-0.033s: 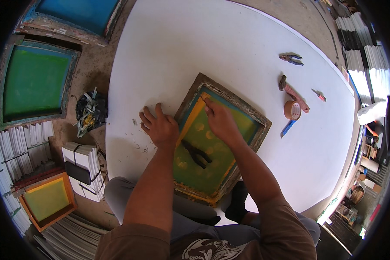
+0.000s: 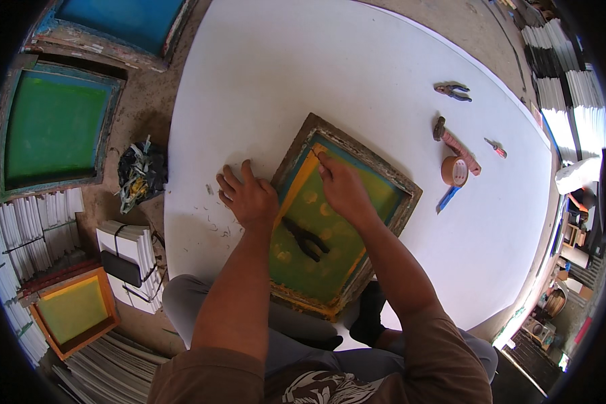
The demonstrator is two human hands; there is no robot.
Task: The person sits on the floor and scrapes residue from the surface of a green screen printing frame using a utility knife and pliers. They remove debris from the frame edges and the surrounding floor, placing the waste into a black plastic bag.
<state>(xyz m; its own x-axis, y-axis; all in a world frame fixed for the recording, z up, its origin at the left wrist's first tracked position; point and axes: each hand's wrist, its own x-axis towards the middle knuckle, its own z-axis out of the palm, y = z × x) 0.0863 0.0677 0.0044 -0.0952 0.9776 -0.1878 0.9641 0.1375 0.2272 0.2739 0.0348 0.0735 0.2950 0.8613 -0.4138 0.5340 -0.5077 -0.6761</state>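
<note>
A wooden screen-printing frame [image 2: 312, 122] with green and yellow mesh lies at an angle in front of me. My left hand [image 2: 254, 200] rests against its left edge, fingers spread over the white surface and holding nothing visible. Over the mesh, my right hand [image 2: 342, 185] is closed, its fingertips down at a yellow strip by the upper left corner. A small thin tip seems to show at those fingers, too small to name. Dark-handled pliers [image 2: 306, 240] lie on the mesh between my forearms. Small dark scraps [image 2: 217, 227] are scattered left of the frame.
On the white board [image 2: 283, 60] to the right lie another pair of pliers [image 2: 453, 91], a hammer [image 2: 459, 145], a tape roll [image 2: 454, 172], a blue cutter [image 2: 446, 199] and a small red-handled tool [image 2: 496, 148]. Other screen frames [image 2: 60, 128], a black scrap bag [image 2: 141, 172] and stacked sheets [image 2: 131, 262] stand left.
</note>
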